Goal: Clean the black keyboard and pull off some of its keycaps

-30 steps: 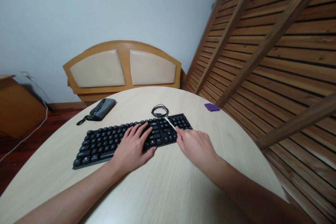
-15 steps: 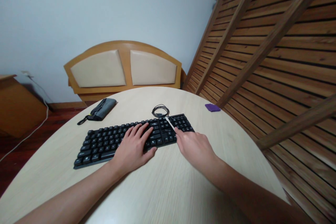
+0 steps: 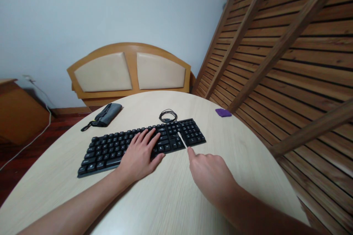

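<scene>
A black keyboard lies at a slant on the round table. My left hand rests flat over its middle keys with the fingers spread, the thumb on the front edge. Closed around a white cotton swab, my right hand is just in front of the keyboard's right end. The swab's tip is over the gap between the navigation keys and the number pad; whether it touches cannot be made out. My right fingers other than the index are mostly hidden beneath the hand.
The keyboard's coiled black cable lies behind it. A grey pouch with a strap is at the back left, a purple cloth at the right on the pale table. A wooden headboard and a slatted wooden panel stand beyond.
My right hand has drawn the cotton swab back toward me, its tip moving from the keyboard's rear edge down along the gap by the number pad. My left hand stays in place.
</scene>
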The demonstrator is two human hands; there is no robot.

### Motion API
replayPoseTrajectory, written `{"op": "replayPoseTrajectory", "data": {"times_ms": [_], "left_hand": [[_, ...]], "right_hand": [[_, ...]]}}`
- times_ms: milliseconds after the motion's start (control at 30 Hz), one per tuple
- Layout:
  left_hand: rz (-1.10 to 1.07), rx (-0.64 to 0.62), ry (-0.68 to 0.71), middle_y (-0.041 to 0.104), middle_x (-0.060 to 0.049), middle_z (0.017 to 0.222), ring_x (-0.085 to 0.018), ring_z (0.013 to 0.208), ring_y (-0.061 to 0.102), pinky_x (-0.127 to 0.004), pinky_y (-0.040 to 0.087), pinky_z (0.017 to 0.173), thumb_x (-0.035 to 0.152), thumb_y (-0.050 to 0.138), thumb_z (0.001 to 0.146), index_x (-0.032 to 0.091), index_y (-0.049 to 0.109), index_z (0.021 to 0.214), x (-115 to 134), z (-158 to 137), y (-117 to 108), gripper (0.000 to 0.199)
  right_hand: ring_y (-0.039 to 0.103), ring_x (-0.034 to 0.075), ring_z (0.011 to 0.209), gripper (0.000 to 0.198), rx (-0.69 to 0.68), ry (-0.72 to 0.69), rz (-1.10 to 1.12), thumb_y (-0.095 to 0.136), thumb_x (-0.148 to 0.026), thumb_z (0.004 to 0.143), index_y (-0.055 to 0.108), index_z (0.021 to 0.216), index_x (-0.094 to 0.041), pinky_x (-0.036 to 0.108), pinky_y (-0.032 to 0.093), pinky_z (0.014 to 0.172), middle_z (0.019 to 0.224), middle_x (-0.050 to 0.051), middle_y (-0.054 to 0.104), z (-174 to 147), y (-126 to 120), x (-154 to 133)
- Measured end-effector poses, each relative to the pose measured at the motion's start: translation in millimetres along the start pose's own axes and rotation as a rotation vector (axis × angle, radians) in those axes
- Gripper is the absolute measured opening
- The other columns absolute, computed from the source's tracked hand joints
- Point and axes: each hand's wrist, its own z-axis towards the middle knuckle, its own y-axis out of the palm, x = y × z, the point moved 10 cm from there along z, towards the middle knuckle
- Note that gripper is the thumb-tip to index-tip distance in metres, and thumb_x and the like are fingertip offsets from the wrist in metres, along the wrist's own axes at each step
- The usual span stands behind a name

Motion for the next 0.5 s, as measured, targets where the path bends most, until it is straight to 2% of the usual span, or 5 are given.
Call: {"op": "replayPoseTrajectory", "data": {"times_ms": [200, 500], "left_hand": [[-0.006, 0.007, -0.004, 0.046, -0.013, 0.154, -0.038, 0.141, 0.042, -0.058, 0.036, 0.115, 0.055, 0.056, 0.092, 0.018, 0.048, 0.148, -1, -1, 1, 0.067], [-0.012, 0.004, -0.003, 0.046, -0.014, 0.154, -0.038, 0.141, 0.042, -0.058, 0.036, 0.115, 0.055, 0.056, 0.092, 0.017, 0.048, 0.147, -2, 0, 0, 0.067]], "right_hand": [[0.072, 0.019, 0.066, 0.041, -0.008, -0.012, -0.038, 0.046, -0.009, 0.096, 0.056, 0.136, -0.011, 0.024, 0.046, 0.055, 0.071, 0.009, 0.073, -11, -2, -6], [0.070, 0.018, 0.060, 0.033, 0.086, -0.009, 0.030, 0.051, -0.014, 0.097, 0.064, 0.127, -0.011, 0.024, 0.043, 0.052, 0.068, 0.009, 0.072, -25, 1, -13]]}}
